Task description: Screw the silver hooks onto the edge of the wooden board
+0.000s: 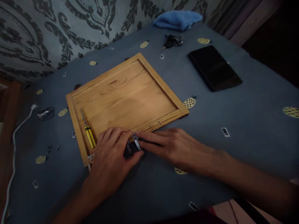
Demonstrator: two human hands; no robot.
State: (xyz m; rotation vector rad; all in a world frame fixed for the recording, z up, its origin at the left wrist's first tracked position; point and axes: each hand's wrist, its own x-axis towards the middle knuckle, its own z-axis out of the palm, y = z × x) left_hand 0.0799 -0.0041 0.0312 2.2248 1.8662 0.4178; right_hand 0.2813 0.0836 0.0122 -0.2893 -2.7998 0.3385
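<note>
A wooden panel (126, 93) with a raised frame lies flat on the blue pineapple-print cloth. A small metal hinge (136, 142) sits at its near edge, beside a row of small holes. My left hand (112, 155) curls over the panel's near edge, fingers pressed against the hinge. My right hand (170, 146) reaches in from the right, its fingertips pinched on the hinge. A yellow-handled screwdriver (88, 130) lies on the panel near its left corner, untouched.
A black tablet (213, 68), keys (171, 41) and a folded blue towel (177, 19) lie at the far right. A white cable (16, 137) runs down the left edge beside a dark small object (46, 113). Tiny screws (52, 147) are scattered left of the panel.
</note>
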